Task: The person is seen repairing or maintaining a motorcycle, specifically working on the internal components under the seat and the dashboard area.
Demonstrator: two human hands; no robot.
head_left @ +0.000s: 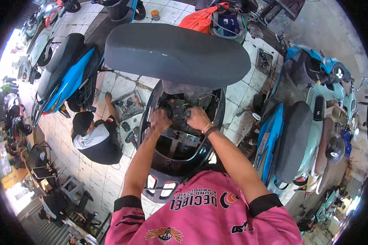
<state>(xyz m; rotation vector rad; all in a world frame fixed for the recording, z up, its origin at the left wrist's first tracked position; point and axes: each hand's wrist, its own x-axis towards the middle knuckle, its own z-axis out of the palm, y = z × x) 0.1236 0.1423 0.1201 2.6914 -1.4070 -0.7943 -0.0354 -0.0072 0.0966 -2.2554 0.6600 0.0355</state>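
Note:
I look down on a scooter with its grey seat (176, 53) tipped up, showing the black under-seat compartment (180, 147). My left hand (159, 119) and my right hand (198, 118) reach into the front of that compartment, both curled around dark engine parts (178, 109) under the seat hinge. What exactly each hand grips is hidden by the fingers. A dark band sits on my right wrist. My pink shirt fills the bottom of the view.
A person in a black and white shirt (95, 141) crouches on the tiled floor at left beside a tray of tools (128, 105). A blue scooter (65, 77) stands at left; blue and pale green scooters (302, 139) stand at right. An orange bag (200, 20) lies behind.

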